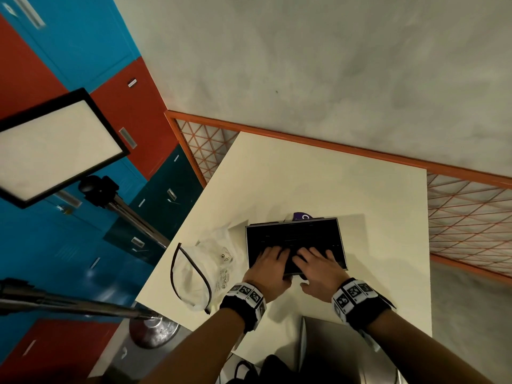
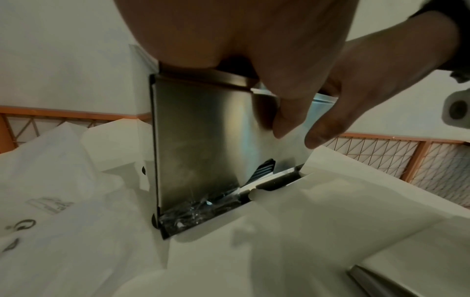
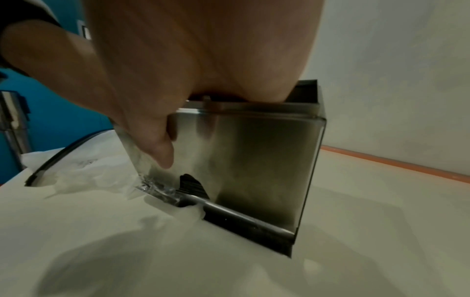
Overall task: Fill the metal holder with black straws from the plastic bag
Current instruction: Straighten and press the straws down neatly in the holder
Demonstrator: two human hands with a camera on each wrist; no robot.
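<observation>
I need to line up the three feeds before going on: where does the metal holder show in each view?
Head: metal holder lower centre on the white table, seen from above, both hands over its near edge.
Left wrist: its steel front fills the centre, upright.
Right wrist: its steel front sits centre-right.
Shared landmark: the crumpled plastic bag, left of the holder in all three.

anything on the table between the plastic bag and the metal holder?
Nothing: in the head view only a narrow strip of bare table separates the plastic bag from the metal holder. In the left wrist view the bag's crumpled edge comes close to the holder's side.
</observation>
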